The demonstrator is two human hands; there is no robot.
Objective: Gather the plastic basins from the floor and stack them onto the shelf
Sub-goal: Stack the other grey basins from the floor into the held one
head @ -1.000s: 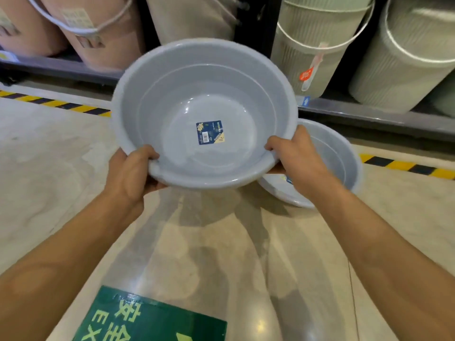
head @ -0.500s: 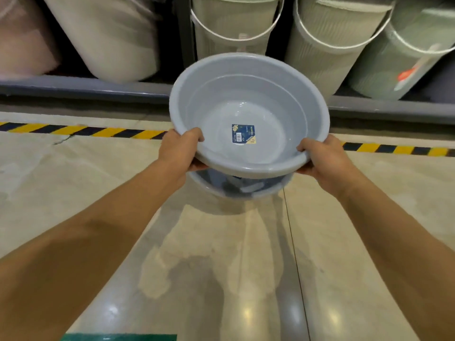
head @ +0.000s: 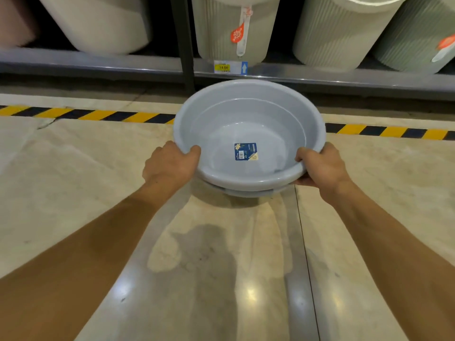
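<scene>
A light grey plastic basin (head: 248, 124) with a blue label on its bottom is held level in front of me. My left hand (head: 171, 164) grips its left rim and my right hand (head: 320, 166) grips its right rim. It sits nested in a second grey basin (head: 248, 193) on the floor, of which only a sliver of rim shows beneath it. The grey metal shelf (head: 98, 62) runs along the back, just above the floor.
Large ribbed pale green buckets (head: 229, 28) and a white tub (head: 103, 23) fill the shelf. A black shelf post (head: 183, 43) stands left of the basin. A yellow price tag (head: 222, 67) hangs on the shelf edge. Yellow-black hazard tape (head: 86, 114) crosses the polished floor.
I have carried the held basin rightward over the second basin on the floor and lowered it into that one. Both hands keep their grip on the rim.
</scene>
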